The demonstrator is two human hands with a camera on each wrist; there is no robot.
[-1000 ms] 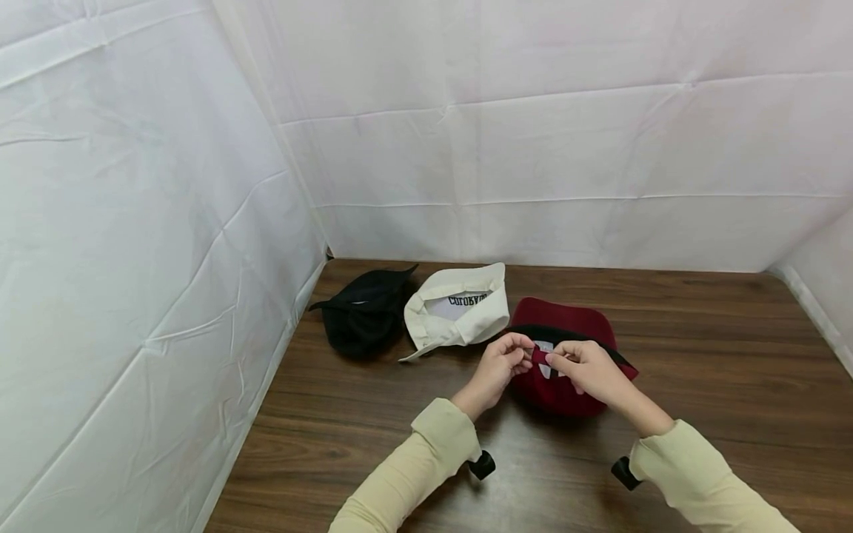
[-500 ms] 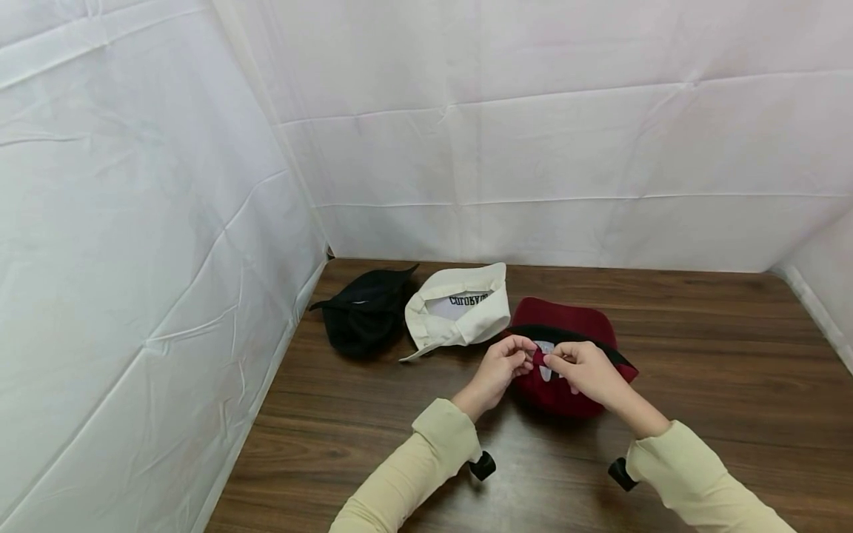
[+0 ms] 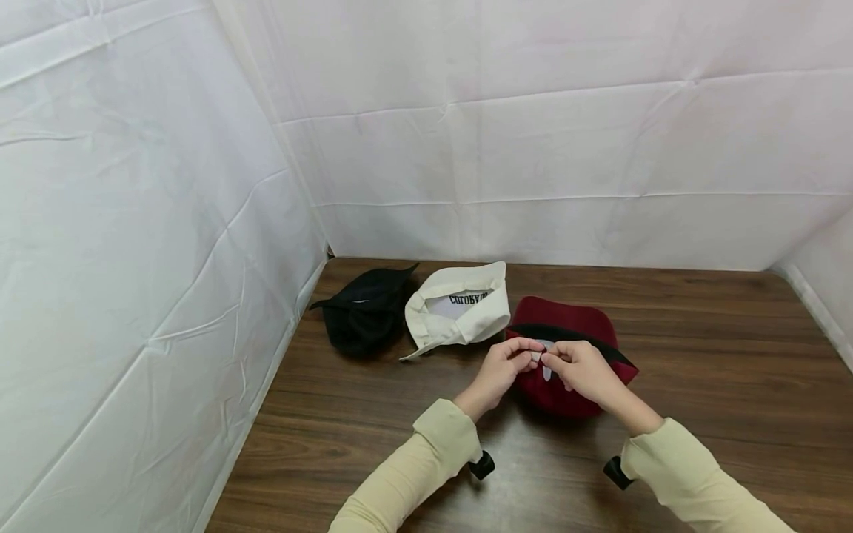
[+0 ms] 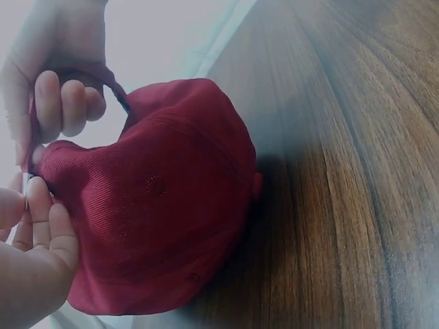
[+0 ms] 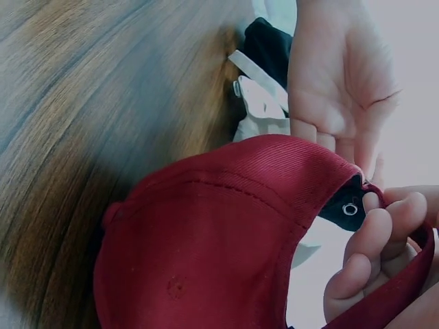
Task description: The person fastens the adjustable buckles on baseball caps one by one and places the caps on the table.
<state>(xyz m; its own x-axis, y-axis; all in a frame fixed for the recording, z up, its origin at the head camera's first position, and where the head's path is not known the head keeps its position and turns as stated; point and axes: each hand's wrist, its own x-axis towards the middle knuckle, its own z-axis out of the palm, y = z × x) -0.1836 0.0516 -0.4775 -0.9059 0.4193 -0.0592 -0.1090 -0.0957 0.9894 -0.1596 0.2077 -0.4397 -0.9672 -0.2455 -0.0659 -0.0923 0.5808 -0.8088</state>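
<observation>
A burgundy cap [image 3: 566, 320] lies on the table with its opening facing up and its back toward me. My left hand [image 3: 496, 374] pinches the cap's back edge near the end of the opening, where a small shiny metal piece [image 4: 27, 184] shows between the fingertips. The right hand [image 3: 586, 374] pinches the closure strap [image 5: 401, 284] at the same spot, fingertips almost meeting those of the left. The strap loops across the right fingers, with the cap's back gap below it. A metal eyelet [image 5: 350, 209] shows on the dark inner band. The strap's tip is hidden by fingers.
To the left of the burgundy cap lie a cream cap [image 3: 483, 326] with COLORADO lettering inside and a black cap [image 3: 363, 329]. The brown wood table [image 3: 720, 355] is bordered by white cloth walls [image 3: 533, 148] behind and at the sides.
My right hand has shifted slightly left, closer to the left fingertips. The burgundy strap piece that showed between the hands is now mostly covered, and a pale bit shows there. The caps have stayed put.
</observation>
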